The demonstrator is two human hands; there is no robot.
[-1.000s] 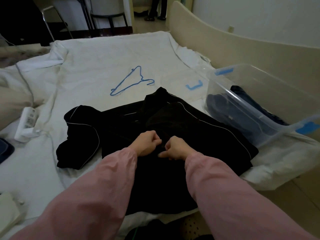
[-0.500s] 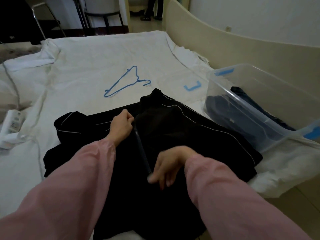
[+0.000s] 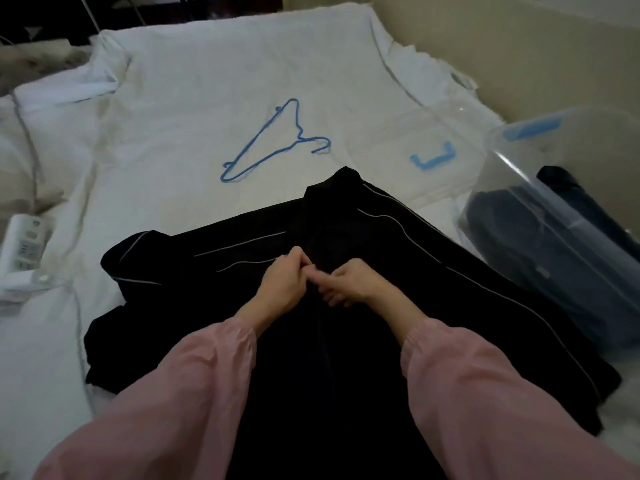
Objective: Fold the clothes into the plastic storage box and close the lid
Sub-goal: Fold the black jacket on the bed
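Your right hand (image 3: 349,284) is back up by your left hand (image 3: 282,284), both pinching the black jacket (image 3: 433,271) near the bed (image 3: 207,81) edge.

At your twelve o'clock a blue hanger (image 3: 300,137) lies on the bed (image 3: 207,81), with open sheet around it. The box (image 3: 512,188) wall blocks two o'clock; a power strip (image 3: 24,247) sits at nine.
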